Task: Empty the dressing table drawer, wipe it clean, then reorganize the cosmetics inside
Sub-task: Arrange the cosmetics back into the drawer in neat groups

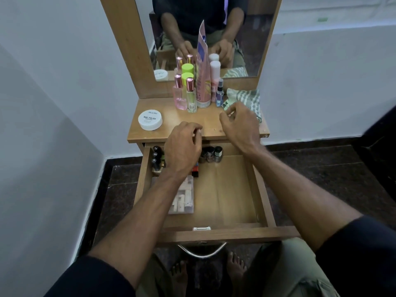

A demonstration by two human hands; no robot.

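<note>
Both hands, left (184, 146) and right (240, 123), are held loosely curled (nothing gripped); bottles (186, 93) are best restocked upright into the drawer (222, 189).

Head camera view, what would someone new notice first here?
Two bare forearms reach in over the open drawer, the left hand above its back-left corner and the right hand over the tabletop. Behind them a cluster of bottles stands against the mirror, with a white nail polish tub at the left.
</note>
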